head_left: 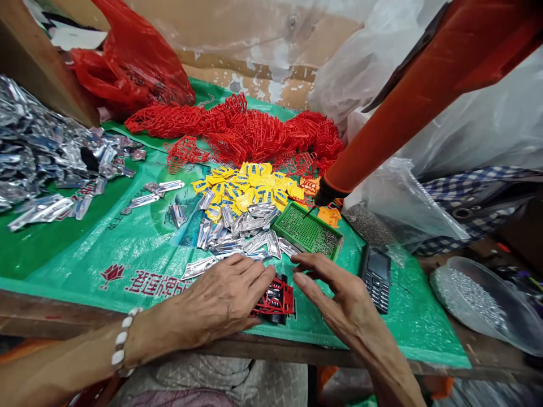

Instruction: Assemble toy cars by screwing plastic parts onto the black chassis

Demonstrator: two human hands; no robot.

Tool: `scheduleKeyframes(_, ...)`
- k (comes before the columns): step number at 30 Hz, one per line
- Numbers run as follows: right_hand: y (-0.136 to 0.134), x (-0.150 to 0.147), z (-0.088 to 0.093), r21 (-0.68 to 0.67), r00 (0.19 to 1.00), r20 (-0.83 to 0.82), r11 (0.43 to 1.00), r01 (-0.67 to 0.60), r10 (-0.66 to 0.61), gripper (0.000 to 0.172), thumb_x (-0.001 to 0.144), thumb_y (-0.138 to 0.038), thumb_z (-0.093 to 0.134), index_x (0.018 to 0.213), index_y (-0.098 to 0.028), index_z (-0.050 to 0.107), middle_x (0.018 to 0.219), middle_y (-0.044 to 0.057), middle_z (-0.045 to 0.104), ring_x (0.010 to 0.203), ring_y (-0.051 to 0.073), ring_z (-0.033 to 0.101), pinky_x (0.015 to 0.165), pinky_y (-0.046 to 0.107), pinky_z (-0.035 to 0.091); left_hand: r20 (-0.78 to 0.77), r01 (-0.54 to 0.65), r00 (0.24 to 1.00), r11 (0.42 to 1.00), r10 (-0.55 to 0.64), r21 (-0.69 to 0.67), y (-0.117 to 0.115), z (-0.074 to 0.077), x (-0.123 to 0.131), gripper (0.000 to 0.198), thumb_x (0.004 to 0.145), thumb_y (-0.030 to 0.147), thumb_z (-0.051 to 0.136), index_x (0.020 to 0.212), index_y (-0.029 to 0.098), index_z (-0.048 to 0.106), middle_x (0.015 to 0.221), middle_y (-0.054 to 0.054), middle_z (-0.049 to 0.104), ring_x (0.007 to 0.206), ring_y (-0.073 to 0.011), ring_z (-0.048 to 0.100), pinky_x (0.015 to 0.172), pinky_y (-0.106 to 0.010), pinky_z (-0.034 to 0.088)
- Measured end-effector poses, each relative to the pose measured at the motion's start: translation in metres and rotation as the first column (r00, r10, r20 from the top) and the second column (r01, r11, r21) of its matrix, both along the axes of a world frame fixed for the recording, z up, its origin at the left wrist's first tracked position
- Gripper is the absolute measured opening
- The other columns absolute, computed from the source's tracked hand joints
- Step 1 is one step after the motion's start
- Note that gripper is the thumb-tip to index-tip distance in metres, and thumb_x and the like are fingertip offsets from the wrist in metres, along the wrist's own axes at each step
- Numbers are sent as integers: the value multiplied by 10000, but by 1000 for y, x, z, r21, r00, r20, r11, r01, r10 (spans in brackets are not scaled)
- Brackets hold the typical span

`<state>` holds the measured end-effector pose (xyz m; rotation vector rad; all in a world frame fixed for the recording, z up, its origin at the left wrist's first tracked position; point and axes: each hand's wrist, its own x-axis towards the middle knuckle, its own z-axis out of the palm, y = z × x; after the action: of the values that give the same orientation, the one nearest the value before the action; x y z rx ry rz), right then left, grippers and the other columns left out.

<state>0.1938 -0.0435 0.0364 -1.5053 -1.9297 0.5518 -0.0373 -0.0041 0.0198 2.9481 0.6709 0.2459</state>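
My left hand (231, 297) lies over a red and black toy car (280, 299) near the table's front edge. Its fingers wrap the car's left side, so part of the car is hidden. To the right of the car, my right hand (339, 294) is held apart from it, thumb and fingers spread with nothing between them. Just beyond both hands lies a heap of silver plastic parts (254, 226), with yellow parts (250, 183) behind it. A green tray (307, 229) of small screws sits past my right fingertips, under the tip of an orange power screwdriver (394, 118).
Red frame-like parts (263, 135) are piled at the back, beside a red plastic bag (131, 62). More silver parts (46, 147) spread at the left. On the right are a black keypad phone (375, 277), a clear bag of screws (373, 220) and a bowl (483, 302) of small metal pieces.
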Motion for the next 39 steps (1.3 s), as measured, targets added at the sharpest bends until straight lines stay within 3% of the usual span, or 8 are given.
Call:
scheduleKeyframes(4,13,-12,-2,-17,992,78,995,-96,97,212,987,-269,514,980,-175,704,951,72,730,840,162,701,750,272,569,14,-2,1000,1000,2,-2,1,4,6,286,937,322,650,1131,139,545,1027,-52,603,924,-259,555,794,-395,429)
scheduleKeyframes(8,17,-16,-5,-97,978,119,983,-159,170,232,990,-218,502,950,-190,728,902,48,715,805,144,696,719,248,556,70,-23,997,999,25,-40,-1,5,6,395,923,440,648,1149,134,540,1048,-66,589,970,-277,543,841,-402,421)
scheduleKeyframes(13,26,-20,8,96,982,144,986,-140,125,171,965,-215,558,956,-169,723,908,50,737,824,128,722,726,200,561,121,-11,992,997,20,-74,-2,1,1,332,951,380,597,1165,134,533,1075,-66,596,976,-266,545,872,-395,419)
scheduleKeyframes(20,74,-47,15,99,912,362,964,-245,194,231,961,-195,503,1005,-141,723,1027,130,716,930,220,698,801,346,584,226,-7,974,997,-9,71,-1,-6,3,310,973,332,549,1169,92,560,1079,-110,643,964,-264,582,895,-390,420)
scheduleKeyframes(25,116,-83,16,10,847,422,933,-360,323,224,963,-221,513,1055,-194,715,1058,92,708,968,197,672,873,335,547,215,27,976,996,-43,80,2,0,4,293,996,315,498,1139,70,571,1064,-116,656,888,-255,589,814,-391,448)
scheduleKeyframes(29,159,-105,7,-27,816,524,963,-268,242,258,968,-201,478,1108,-128,681,1093,161,668,1027,226,641,925,368,512,221,6,975,997,-24,79,3,3,4,264,972,295,539,1084,61,588,945,-91,643,791,-228,576,731,-365,445)
scheduleKeyframes(32,185,-111,-5,-63,790,590,985,-161,167,245,971,-295,543,1101,-120,654,1085,132,659,988,203,642,891,382,537,245,-4,969,995,-21,101,3,4,4,310,953,331,575,1089,52,587,919,-82,627,780,-222,567,735,-361,439)
scheduleKeyframes(39,198,-102,-16,-131,778,611,988,-82,146,311,951,-377,604,1164,-152,622,1143,77,654,990,186,655,866,399,575,221,-6,975,996,-13,86,3,5,4,264,952,281,563,1089,56,587,905,-69,622,757,-213,560,714,-354,429)
